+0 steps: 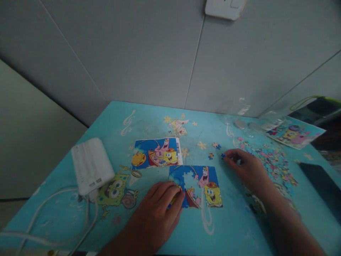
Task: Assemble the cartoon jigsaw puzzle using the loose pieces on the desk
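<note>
A partly assembled jigsaw puzzle (215,176) lies flat on the table, with gaps in its upper middle and around the boat. My left hand (162,204) rests over its lower left part, fingers curled together. A small reddish bit shows at those fingertips, too small to name, and the hand hides that corner. To the right of the puzzle, my right hand (241,163) pinches a small blue puzzle piece (223,155) between thumb and forefinger, close to the tabletop. Two loose pieces lie near it: a joined-looking blue and pink piece (216,145) and an orange piece (211,156).
Above the puzzle lies a matching picture card (157,153). Many loose pieces (277,160) spread at right, beside a black phone (322,185) and another picture sheet (298,137). A white power bank (92,165) with cables sits at left. Clear plastic packaging (242,110) stands near the wall.
</note>
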Motion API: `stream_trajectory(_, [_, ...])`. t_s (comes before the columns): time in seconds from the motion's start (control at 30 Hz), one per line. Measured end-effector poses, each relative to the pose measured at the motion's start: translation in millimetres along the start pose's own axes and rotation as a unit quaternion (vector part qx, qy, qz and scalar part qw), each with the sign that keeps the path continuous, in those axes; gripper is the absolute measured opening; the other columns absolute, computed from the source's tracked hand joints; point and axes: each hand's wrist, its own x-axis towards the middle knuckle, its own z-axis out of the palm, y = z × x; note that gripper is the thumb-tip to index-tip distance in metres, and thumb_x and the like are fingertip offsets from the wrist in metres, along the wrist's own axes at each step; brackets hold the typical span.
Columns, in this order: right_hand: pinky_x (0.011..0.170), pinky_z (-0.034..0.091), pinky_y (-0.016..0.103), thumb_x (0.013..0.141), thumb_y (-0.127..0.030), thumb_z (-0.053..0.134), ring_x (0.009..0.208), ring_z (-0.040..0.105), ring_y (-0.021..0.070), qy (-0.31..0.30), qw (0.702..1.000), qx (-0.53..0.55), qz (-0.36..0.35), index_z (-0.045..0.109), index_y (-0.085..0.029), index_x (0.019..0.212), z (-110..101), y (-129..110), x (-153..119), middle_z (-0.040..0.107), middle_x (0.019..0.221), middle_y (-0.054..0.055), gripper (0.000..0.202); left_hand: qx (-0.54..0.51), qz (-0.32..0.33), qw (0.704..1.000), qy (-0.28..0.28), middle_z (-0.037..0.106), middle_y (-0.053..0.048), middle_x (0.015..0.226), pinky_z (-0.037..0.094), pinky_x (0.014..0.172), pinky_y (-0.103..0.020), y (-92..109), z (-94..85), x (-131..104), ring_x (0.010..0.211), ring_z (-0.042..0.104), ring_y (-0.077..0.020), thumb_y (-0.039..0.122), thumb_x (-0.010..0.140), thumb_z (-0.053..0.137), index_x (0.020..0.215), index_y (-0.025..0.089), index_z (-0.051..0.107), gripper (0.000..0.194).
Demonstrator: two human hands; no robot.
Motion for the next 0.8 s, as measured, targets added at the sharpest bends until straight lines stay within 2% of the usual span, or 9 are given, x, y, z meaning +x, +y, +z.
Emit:
stream_trajectory(0.17, [0.067,0.051,0.033,0.094,-0.045,0.06,0.073,0.067,0.0206,0.004,1.0,0.014,0.011,0.071,-0.025,0.12,3,1,-3,0.073,0.088,0.004,0.035,-0.012,-0.015,1.0,-0.007,0.068,-0.011,0.113,0.059,0.09,-0.046,2,-1.2,1,0.105,0.062,-0.0261,0.016,0.098,0.055,0.121,0.013,0.067,0.027])
stream_trajectory(0.37, [0.066,0.053,0.034,0.092,-0.053,0.061,0.075,0.068,0.0227,0.01,1.0,0.024,0.016,0.076,-0.026,0.113,5,-7,-9,0.075,0.092,0.005,0.037,-0.011,-0.021,1.0,-0.016,0.068,-0.011,0.113,0.058,0.092,-0.045,2,-0.1,0,0.107,0.062,-0.0254,0.016,0.098,0.054,0.122,0.013,0.066,0.028])
stream_trajectory(0.8, [0.077,0.062,0.036,0.092,-0.043,0.065,0.09,0.076,0.027,-0.065,0.989,0.129,0.013,0.081,-0.025,0.103,15,-47,-20,0.081,0.101,0.005,0.026,-0.02,-0.017,1.0,-0.017,0.068,-0.011,0.114,0.058,0.092,-0.046,2,0.4,0,0.106,0.062,-0.0266,0.015,0.096,0.056,0.121,0.012,0.066,0.027])
